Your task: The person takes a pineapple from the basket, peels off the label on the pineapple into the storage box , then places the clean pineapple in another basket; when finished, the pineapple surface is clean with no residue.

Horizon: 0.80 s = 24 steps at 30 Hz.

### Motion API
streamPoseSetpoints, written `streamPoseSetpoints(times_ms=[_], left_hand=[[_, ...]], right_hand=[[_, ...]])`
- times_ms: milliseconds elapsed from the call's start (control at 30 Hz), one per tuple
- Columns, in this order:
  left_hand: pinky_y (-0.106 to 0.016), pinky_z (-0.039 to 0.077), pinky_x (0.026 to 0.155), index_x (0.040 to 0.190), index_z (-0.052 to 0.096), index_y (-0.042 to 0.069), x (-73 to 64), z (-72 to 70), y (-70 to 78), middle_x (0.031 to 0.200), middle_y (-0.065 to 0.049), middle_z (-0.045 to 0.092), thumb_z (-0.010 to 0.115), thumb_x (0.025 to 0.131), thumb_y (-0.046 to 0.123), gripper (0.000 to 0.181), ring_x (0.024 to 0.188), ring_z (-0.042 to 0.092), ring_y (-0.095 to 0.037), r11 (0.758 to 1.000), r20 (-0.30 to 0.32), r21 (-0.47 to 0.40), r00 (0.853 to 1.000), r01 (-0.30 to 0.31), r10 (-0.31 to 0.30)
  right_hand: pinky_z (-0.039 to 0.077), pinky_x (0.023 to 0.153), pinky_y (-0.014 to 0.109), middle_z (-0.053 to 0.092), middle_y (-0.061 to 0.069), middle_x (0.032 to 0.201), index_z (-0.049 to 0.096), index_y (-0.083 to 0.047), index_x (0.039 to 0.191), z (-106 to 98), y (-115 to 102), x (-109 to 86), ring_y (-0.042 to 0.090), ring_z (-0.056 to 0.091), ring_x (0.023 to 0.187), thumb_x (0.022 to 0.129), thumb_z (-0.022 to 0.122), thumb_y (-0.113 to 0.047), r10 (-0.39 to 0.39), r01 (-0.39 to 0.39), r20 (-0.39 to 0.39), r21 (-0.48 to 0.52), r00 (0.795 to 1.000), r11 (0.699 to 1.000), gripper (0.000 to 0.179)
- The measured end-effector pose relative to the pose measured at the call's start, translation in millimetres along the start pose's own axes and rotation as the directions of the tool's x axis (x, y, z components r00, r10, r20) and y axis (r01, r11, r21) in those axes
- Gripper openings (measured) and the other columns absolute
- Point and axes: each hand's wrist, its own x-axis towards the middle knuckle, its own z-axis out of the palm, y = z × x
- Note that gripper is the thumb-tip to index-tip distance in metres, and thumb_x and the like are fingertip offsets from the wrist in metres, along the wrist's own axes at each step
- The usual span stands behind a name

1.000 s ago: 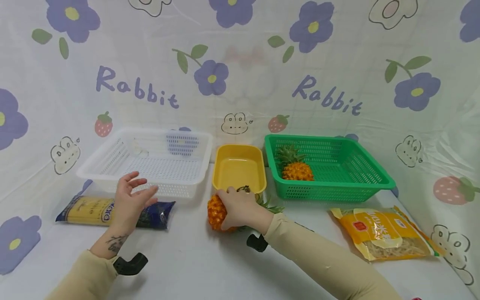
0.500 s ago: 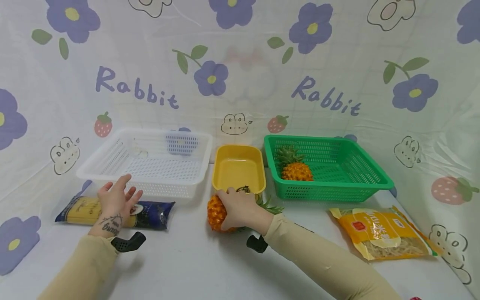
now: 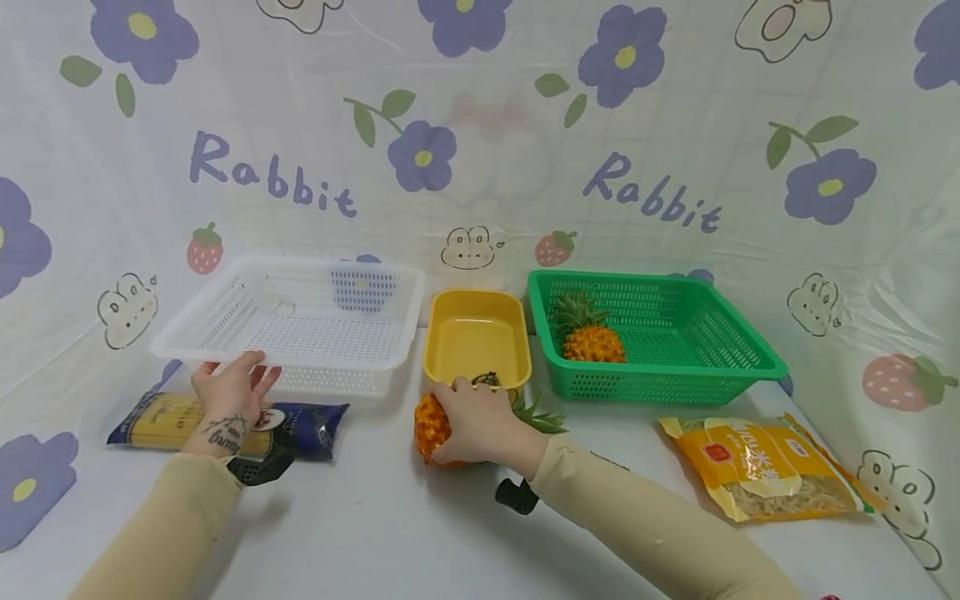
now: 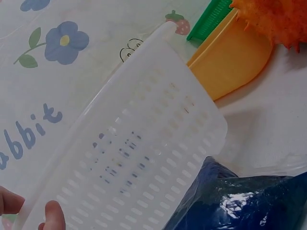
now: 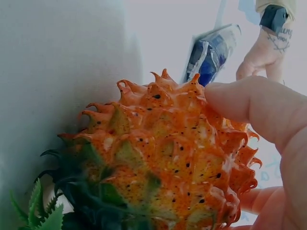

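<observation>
In the head view my left hand (image 3: 228, 396) is at the front rim of the white plastic basket (image 3: 367, 379), above a blue-and-yellow pasta packet (image 3: 168, 421). The left wrist view shows fingertips (image 4: 54, 215) on both sides of the basket's rim, pinching it. My right hand (image 3: 483, 425) grips an orange pineapple (image 3: 431, 429) with green leaves, lying in front of the yellow tub (image 3: 480, 333). Up close in the right wrist view, the thumb (image 5: 240, 98) presses on the spiky skin of the pineapple (image 5: 163, 153); its underside is hidden.
The green basket (image 3: 667, 383) stands at the back right with another pineapple (image 3: 592, 343) in its left end. A yellow-orange food packet (image 3: 772, 471) lies at the right of the white table (image 3: 390, 533). A patterned curtain (image 3: 480, 150) hangs behind the containers.
My left hand has moved left, then its fingers have come onto the white basket's front rim. My right hand stays on the pineapple, nearly unmoved.
</observation>
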Motion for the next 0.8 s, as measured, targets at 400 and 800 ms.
streamPoseSetpoints(times_ms=[400, 800], left_hand=[[-0.027, 0.054, 0.078, 0.13, 0.019, 0.027, 4.8, -0.6, -3.2, 0.112, 0.003, 0.042, 0.074, 0.073, -0.002, 0.084, 0.097, 0.054, -0.014, 1.0, 0.004, 0.014, 1.0, -0.028, 0.028], [-0.028, 0.054, 0.078, 0.125, 0.023, 0.029, 2.3, 2.0, -0.5, 0.111, 0.004, 0.044, 0.072, 0.075, -0.004, 0.078, 0.113, 0.053, -0.019, 1.0, -0.005, -0.016, 1.0, -0.013, 0.012]], right_hand=[[0.041, 0.082, 0.04, 0.046, 0.003, 0.12, 0.042, -0.022, 0.128, -3.4, 15.0, -18.1, 0.023, 0.048, 0.099, 0.064, 0.079, -0.036, -0.151, 0.151, 0.056, 0.001, 0.987, 0.988, 0.075], [0.04, 0.095, 0.035, 0.044, -0.005, 0.117, 0.046, -0.024, 0.119, -13.7, 47.8, -44.2, 0.015, 0.044, 0.106, 0.059, 0.084, -0.021, -0.436, 0.433, 0.138, 0.053, 0.889, 0.9, 0.071]])
